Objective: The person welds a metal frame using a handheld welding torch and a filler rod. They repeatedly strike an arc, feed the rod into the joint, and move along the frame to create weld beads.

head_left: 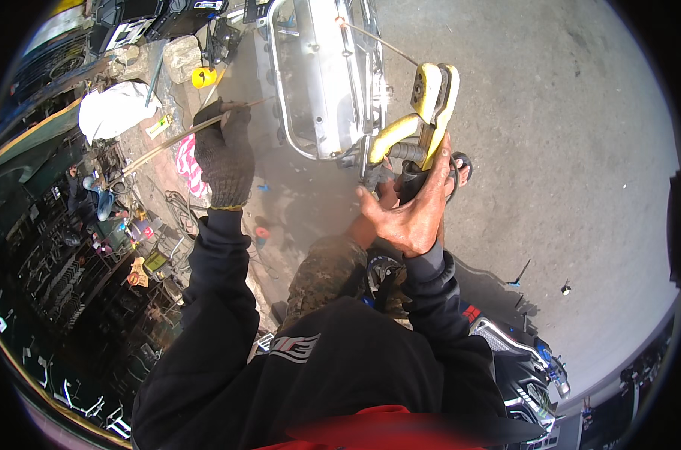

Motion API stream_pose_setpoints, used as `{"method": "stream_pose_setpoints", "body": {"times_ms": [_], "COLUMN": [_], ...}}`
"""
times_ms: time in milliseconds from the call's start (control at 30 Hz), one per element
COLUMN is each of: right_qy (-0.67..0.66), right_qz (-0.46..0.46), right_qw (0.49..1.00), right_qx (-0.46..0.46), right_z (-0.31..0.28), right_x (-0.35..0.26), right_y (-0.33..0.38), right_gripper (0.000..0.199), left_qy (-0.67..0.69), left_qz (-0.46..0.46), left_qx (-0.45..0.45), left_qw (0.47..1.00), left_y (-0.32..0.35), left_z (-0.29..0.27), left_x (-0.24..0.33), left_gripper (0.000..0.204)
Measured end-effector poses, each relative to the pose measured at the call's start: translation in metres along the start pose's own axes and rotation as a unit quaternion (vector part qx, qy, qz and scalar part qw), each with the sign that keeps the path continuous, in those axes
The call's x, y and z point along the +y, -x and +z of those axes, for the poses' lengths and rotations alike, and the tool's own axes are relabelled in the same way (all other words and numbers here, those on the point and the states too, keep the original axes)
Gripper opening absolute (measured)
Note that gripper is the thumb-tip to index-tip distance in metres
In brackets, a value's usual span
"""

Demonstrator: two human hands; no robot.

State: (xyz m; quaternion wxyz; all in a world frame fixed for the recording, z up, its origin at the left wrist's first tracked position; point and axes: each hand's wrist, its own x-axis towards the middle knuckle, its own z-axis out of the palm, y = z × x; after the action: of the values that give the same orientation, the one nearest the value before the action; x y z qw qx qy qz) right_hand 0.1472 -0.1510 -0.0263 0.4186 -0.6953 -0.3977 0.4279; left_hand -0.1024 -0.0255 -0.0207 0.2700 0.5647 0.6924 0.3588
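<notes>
Two hands are at work. The gloved left hand [224, 161], at left, has its grip closed around pale rods [160, 154]; at least one is clear, though crowding hides the exact count. The bare right hand [413, 221] grips one yellow clamp-like tool [385, 139], right of centre, bearing one thin rod [385, 46] that reaches one silver metal frame [325, 82] at far centre. Far left lies one yellow cup [203, 77].
</notes>
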Motion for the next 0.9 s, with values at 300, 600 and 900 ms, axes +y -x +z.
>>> {"method": "stream_pose_setpoints", "body": {"times_ms": [300,600,900], "right_qy": [-0.001,-0.054,-0.037], "right_qz": [0.02,0.04,0.027], "right_qw": [1.0,0.998,0.999], "right_qx": [-0.016,-0.015,-0.005], "right_z": [-0.001,0.0033,0.0031], "right_x": [0.0001,0.007,0.0035], "right_y": [-0.0024,-0.0031,-0.002], "right_gripper": [0.129,0.129,0.13], "left_qy": [0.003,-0.011,-0.014], "left_qz": [0.006,0.005,-0.023], "left_qx": [0.003,0.002,0.019], "left_qw": [1.0,1.0,0.999], "left_y": [0.0007,0.0004,0.0033], "left_z": [-0.0009,-0.0025,-0.0007], "left_x": [-0.0009,-0.0029,0.0024], "left_gripper": [0.017,0.018,0.017]}}
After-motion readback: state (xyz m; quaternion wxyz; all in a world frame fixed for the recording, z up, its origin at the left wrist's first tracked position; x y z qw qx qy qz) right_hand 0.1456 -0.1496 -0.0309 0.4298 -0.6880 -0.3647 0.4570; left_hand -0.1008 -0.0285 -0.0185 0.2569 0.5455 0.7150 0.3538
